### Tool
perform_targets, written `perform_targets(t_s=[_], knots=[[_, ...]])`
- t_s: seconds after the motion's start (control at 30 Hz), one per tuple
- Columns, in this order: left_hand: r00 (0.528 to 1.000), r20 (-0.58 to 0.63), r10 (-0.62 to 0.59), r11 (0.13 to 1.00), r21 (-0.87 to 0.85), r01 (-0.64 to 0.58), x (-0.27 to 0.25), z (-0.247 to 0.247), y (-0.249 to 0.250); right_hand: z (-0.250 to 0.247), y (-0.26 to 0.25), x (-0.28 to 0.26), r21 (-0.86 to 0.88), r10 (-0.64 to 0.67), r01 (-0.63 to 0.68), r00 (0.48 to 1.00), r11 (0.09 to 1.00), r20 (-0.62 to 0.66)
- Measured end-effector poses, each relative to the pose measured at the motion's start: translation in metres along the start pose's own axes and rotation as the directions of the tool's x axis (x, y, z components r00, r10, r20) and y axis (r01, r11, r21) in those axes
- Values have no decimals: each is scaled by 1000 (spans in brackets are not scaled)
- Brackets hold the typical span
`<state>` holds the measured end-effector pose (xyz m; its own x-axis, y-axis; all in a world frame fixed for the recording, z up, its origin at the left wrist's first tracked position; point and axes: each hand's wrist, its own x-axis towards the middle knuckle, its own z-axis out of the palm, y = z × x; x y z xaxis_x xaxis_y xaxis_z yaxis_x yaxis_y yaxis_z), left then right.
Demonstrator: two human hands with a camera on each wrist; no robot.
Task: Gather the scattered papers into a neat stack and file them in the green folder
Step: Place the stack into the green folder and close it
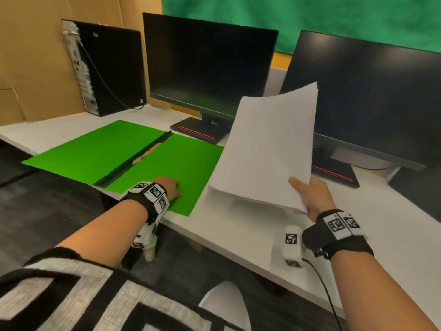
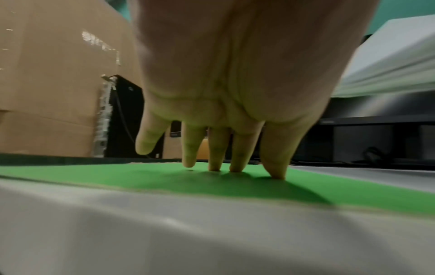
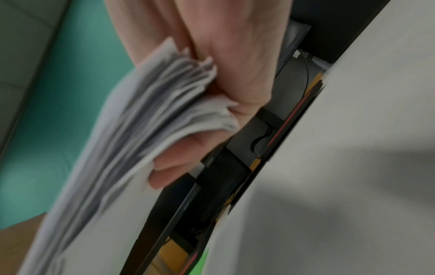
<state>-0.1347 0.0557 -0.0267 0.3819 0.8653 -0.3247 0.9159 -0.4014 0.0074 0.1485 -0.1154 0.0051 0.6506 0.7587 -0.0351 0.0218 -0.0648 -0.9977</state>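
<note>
Papers (image 1: 267, 149), gathered into one white stack, hang above the white desk (image 1: 238, 225) in my right hand (image 1: 312, 199), tilted up so the far edge rises in front of the right monitor (image 1: 372, 99). I see the thumb on top of the near right corner at about five o'clock of the sheets; in the right wrist view the fingers (image 3: 174, 158) curl under the stack (image 3: 141, 130) and the sheet edges fan slightly where they are pinched. The stack is clear of the desk and just to the three o'clock side of the green folder (image 1: 124, 156), not touching it as far as I can tell.

The folder lies open and flat on the desk, its dark spine running from seven to one o'clock. My left hand (image 1: 168, 186) rests on the folder's right leaf near its front edge, fingers straight and spread, gripping nothing; the left wrist view shows the fingertips (image 2: 275, 171) pressing down on the green surface (image 2: 164, 182).

Beyond the folder at twelve o'clock stands a second dark monitor (image 1: 210, 65), and at ten o'clock a black computer tower (image 1: 112, 70) against a cardboard wall (image 1: 31, 56).
</note>
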Motion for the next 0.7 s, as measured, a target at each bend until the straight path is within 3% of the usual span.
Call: perform_targets(t_s=[0.17,0.33,0.5,0.57,0.6,0.63,0.7], knots=[[982,44,184,982,37,-186,-33,12,51,-41,-12,-6,59,-20,23,998,998,-53],[909,113,402,911,50,-409,-60,21,125,-77,-11,-22,117,-14,31,990,993,-143],[868,149,473,868,89,-488,-92,34,201,-108,-1,-43,165,33,-1,981,986,-189],[832,78,549,836,-82,-543,-95,36,209,-117,2,-50,168,47,-13,978,986,-204],[837,-5,548,811,-243,-532,-96,35,206,-120,5,-52,164,55,-21,977,986,-208],[866,-119,486,760,-431,-486,-91,36,195,-123,6,-54,149,68,-37,975,988,-210],[932,-332,148,588,-728,-353,-83,37,163,-123,12,-58,125,104,-79,972,989,-209]])
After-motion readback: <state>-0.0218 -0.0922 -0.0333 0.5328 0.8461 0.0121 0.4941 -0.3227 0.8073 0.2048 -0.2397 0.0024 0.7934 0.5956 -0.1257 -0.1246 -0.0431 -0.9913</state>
